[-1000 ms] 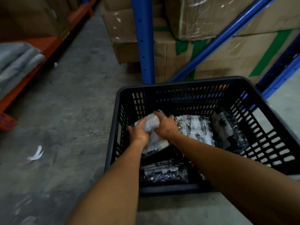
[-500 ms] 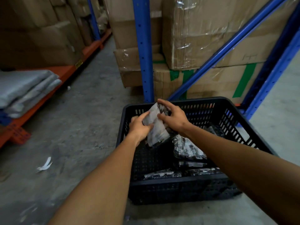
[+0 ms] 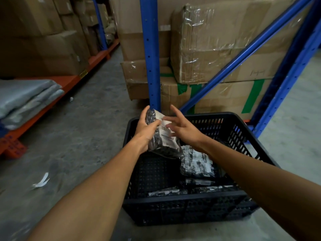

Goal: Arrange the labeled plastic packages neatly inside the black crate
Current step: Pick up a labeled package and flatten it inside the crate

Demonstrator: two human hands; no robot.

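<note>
A black slotted crate (image 3: 189, 199) stands on the concrete floor in front of me. My left hand (image 3: 145, 131) grips a clear plastic package (image 3: 165, 141) of dark parts with a white label, held upright above the crate's far left corner. My right hand (image 3: 182, 127) hovers just right of the package with fingers spread, fingertips at its label. Inside the crate another labeled package (image 3: 196, 162) lies near the middle, and two more packages (image 3: 166, 191) lie flat along the near wall.
A blue rack upright (image 3: 150, 53) and a diagonal brace (image 3: 243, 54) rise right behind the crate, with wrapped cardboard boxes (image 3: 217, 44) stacked behind them. An orange shelf with folded grey bags (image 3: 26, 96) runs along the left. A white scrap (image 3: 41, 181) lies on the floor.
Both hands lifted the package from the crate floor up above the far rim. My right hand has let go and spread its fingers; the left still grips it.
</note>
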